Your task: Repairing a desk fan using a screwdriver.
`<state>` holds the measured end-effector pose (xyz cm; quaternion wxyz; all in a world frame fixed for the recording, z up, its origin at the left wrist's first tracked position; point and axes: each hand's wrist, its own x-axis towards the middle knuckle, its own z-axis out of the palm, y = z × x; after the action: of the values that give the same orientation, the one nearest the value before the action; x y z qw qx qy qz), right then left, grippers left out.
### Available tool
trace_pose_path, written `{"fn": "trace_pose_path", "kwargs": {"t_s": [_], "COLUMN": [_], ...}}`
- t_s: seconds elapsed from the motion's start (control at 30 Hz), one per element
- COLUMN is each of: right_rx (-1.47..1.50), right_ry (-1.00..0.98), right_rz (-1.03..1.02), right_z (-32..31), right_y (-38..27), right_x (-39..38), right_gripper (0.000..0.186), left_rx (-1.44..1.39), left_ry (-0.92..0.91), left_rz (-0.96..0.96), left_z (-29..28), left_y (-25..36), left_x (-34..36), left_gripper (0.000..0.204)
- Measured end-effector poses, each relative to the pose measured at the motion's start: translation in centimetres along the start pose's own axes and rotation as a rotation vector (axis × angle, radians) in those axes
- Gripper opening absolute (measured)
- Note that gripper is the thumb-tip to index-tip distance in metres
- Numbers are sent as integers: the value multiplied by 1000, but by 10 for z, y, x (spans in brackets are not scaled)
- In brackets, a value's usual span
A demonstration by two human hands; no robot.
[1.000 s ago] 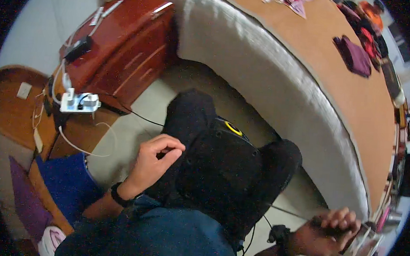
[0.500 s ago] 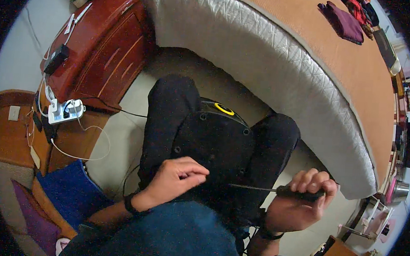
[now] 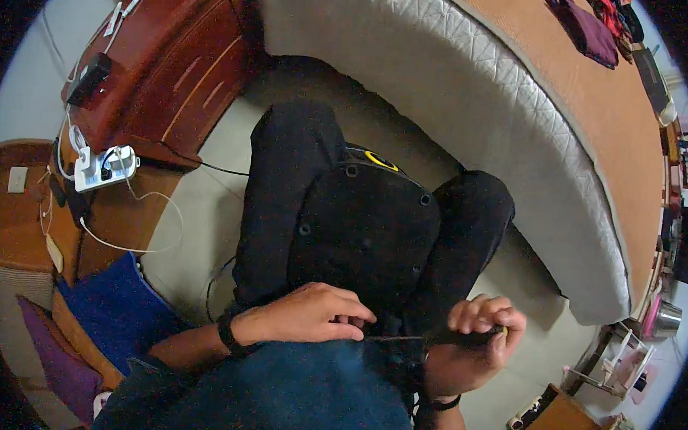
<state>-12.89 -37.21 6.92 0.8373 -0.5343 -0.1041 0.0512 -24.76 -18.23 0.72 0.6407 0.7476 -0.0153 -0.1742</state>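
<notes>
A black, rounded device (image 3: 366,232) rests between my legs, its flat face up with several round recesses near the rim. At its far edge shows a yellow ring (image 3: 381,162). My right hand (image 3: 465,364) is wrapped round the dark handle of a screwdriver, whose thin shaft (image 3: 395,339) points left, close to my body. Beside the shaft's tip is my left hand (image 3: 314,314), with thumb and fingers brought together. Whatever the left fingers pinch, if anything, is too small and dark to make out.
A white power strip (image 3: 106,169) with plugged cables lies left, by a red-brown cabinet (image 3: 172,70). The bed (image 3: 478,81) runs along the far side. A blue cushion (image 3: 121,312) is at the lower left. A black cable (image 3: 221,168) reaches toward my leg.
The screwdriver and my right hand have come nearer my body and a little left. My left hand has shifted right and slightly nearer, to the screwdriver's tip. The view has tilted slightly.
</notes>
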Motion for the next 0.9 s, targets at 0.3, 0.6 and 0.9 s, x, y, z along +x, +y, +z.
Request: {"fn": "trace_pose_path", "kwargs": {"t_s": [0.3, 0.6, 0.9], "right_rx": [-64, -66, -79], "right_ry": [-54, 123, 85], "right_rz": [80, -54, -162], "right_z": [-6, -18, -18], "right_y": [-7, -11, -7], "right_x": [-7, 3, 7], "right_gripper": [27, 22, 23], "left_rx": [71, 13, 507], "left_ry": [135, 384, 244], "left_rz": [162, -77, 16], "left_z": [11, 6, 20], "left_y": [-12, -19, -12], "left_x": [1, -7, -5], "left_gripper": [15, 45, 55]}}
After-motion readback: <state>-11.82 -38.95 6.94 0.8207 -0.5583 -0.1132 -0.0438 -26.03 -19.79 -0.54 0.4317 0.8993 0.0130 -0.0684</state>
